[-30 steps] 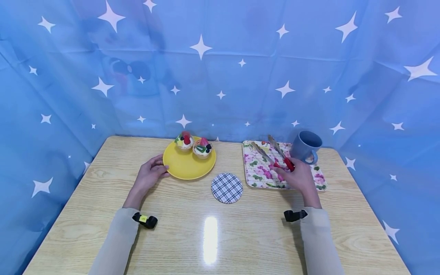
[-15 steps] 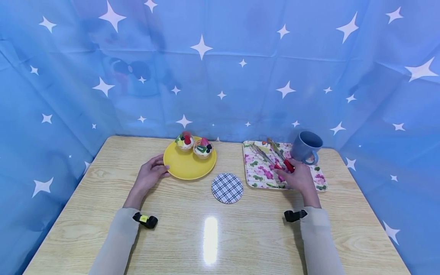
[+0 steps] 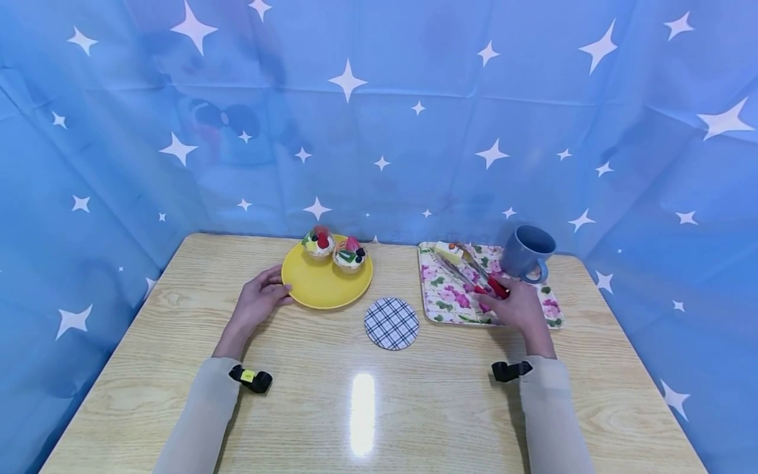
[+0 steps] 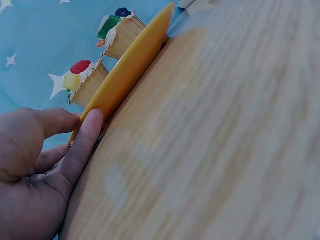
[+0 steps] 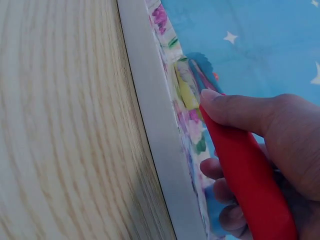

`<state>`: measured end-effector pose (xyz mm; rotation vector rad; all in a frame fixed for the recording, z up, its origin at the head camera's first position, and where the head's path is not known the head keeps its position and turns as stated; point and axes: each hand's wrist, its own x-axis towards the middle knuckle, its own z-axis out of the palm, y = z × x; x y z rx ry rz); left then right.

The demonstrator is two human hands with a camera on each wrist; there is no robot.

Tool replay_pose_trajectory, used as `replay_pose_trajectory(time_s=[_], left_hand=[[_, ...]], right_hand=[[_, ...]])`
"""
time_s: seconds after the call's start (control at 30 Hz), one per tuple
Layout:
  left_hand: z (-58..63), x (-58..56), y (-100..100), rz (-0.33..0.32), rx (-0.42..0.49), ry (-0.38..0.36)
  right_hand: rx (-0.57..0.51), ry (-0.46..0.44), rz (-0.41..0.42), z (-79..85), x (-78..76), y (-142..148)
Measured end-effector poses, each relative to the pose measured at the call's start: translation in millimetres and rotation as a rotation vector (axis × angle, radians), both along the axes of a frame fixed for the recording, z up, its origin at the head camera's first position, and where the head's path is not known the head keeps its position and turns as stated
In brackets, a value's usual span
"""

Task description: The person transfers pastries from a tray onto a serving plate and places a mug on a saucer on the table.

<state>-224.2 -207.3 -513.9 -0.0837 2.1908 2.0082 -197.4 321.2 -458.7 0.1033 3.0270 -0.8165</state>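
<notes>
In the head view, my left hand (image 3: 259, 299) holds the near left rim of a yellow plate (image 3: 322, 289). Thumb and fingers pinch that rim in the left wrist view. Two fruit-topped tarts (image 3: 319, 243) stand at the back of the plate. On the right, my right hand (image 3: 520, 308) grips tongs (image 3: 499, 287) by their red handles, thumb on one side and fingers curled on the other. The spread metal tips lie on either side of a small piece of cake (image 3: 449, 253), white and yellow with an orange-red topping, on a floral tray (image 3: 437, 308).
A blue-grey mug (image 3: 526, 253) stands on the tray's right part, just behind my right hand. Between plate and tray lies a round checked coaster (image 3: 391, 324). A starry blue curtain (image 3: 379, 131) hangs behind the wooden table (image 3: 438, 408).
The tongs' tips have come down and slightly nearer, now flanking the cake. My right hand has shifted a little to the right. The left hand and plate have stayed put.
</notes>
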Motion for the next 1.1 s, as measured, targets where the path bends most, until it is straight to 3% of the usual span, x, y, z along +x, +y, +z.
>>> replay_pose_trajectory(time_s=[0.43,0.73,1.1], left_hand=[[1.3,1.2,0.5,0.005,-0.011,-0.015],[0.9,0.5,0.5,0.006,-0.004,0.000],[3.4,2.0,0.3,0.001,0.002,-0.003]], right_hand=[[-0.047,-0.026,-0.056,-1.9,-1.1,-4.2],[-0.082,-0.018,-0.053,-1.1,-0.6,-5.5],[-0.066,-0.027,-0.072,-0.6,1.1,-6.0]])
